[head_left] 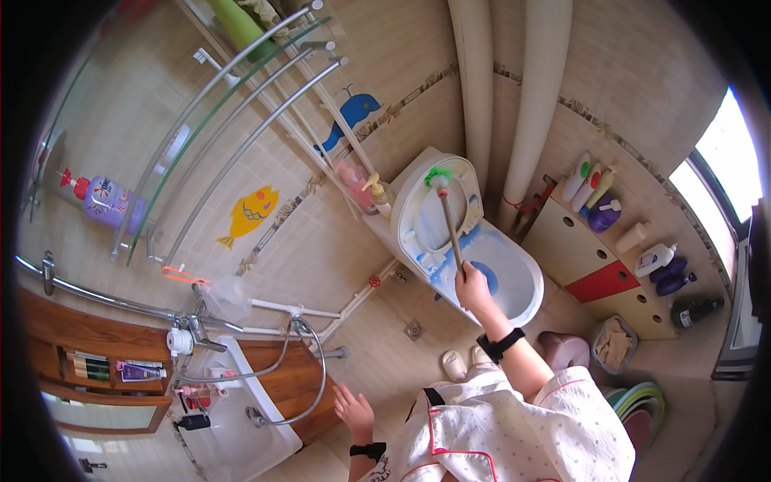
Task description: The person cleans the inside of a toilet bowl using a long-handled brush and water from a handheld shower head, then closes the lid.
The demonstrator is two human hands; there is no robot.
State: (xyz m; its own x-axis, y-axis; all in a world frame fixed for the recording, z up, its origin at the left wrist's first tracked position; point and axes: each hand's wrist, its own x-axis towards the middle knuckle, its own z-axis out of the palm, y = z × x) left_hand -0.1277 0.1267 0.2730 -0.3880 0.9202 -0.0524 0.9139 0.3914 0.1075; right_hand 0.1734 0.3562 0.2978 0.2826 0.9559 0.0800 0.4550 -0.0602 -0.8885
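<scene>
My right hand (474, 287) is closed round the handle of a toilet brush (449, 217). The brush's green and white bristle head touches the upper part of the raised toilet lid and seat (408, 210). Below the brush, the toilet bowl (526, 277) is uncovered, with blue liquid streaked over its inside. My left hand (353, 410) holds nothing. Its fingers are stretched out beside the wooden counter (283, 376) by the washbasin (245, 438). Each wrist has a black band.
Glass and metal shelves (233, 104) jut from the left wall, carrying a purple bottle (112, 201). A shower hose (324, 365) loops over the basin. Right of the toilet stand a low cabinet (558, 241) topped with several bottles, a waste bin (614, 345) and stacked basins (654, 402).
</scene>
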